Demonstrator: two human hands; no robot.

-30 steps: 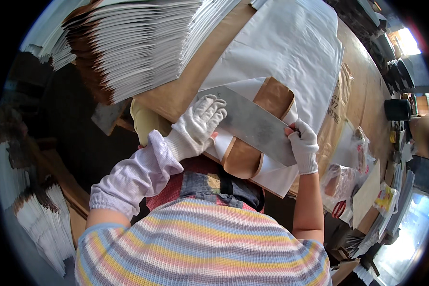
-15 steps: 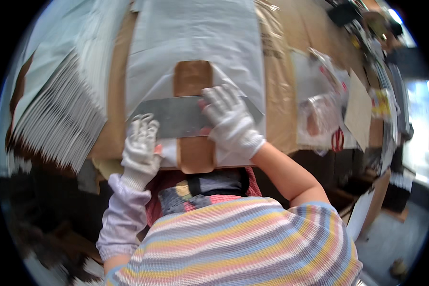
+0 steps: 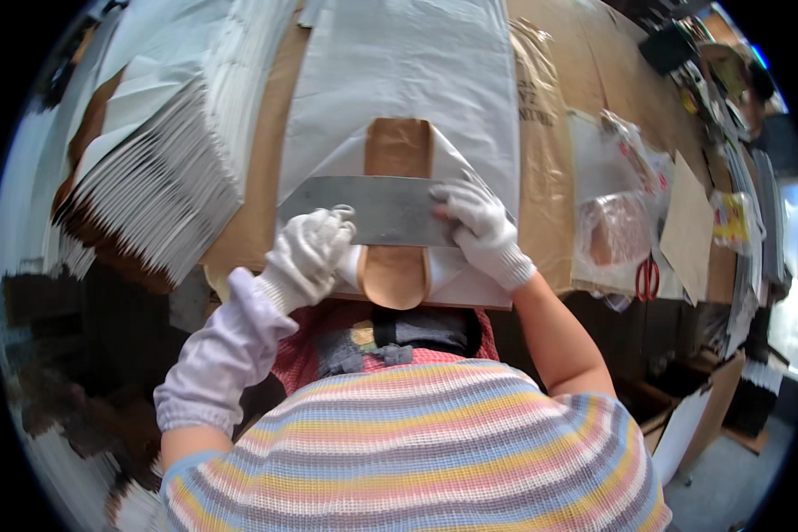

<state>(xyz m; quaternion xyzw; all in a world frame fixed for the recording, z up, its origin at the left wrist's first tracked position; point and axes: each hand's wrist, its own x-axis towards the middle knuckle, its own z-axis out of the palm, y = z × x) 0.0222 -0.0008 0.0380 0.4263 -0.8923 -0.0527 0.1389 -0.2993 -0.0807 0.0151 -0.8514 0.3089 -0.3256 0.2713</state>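
Note:
A flat grey metal plate (image 3: 381,211) lies crosswise over a white paper sack (image 3: 395,62), whose near end is folded into slanting flaps. Under the plate runs a brown paper strip (image 3: 395,277) with a rounded near end, showing on both sides of it. My right hand (image 3: 483,229), in a white glove with bare fingertips, grips the plate's right part, fingers bent over its top. At the plate's lower left edge, my left hand (image 3: 310,255), also gloved, has its fingers curled together; whatever they pinch is hidden.
To the left stands a thick fanned stack of white paper sacks (image 3: 164,182). Brown wrapping (image 3: 545,168) lies along the right. Beyond it are a clear plastic bag (image 3: 614,232), red-handled scissors (image 3: 647,278) and a beige card (image 3: 685,226). Boxes (image 3: 683,408) stand below the table at right.
My left hand has moved up and right to the plate's lower edge, its fingers now curled. My right hand has slid toward the plate's right end, fingers more bent. The view has shifted.

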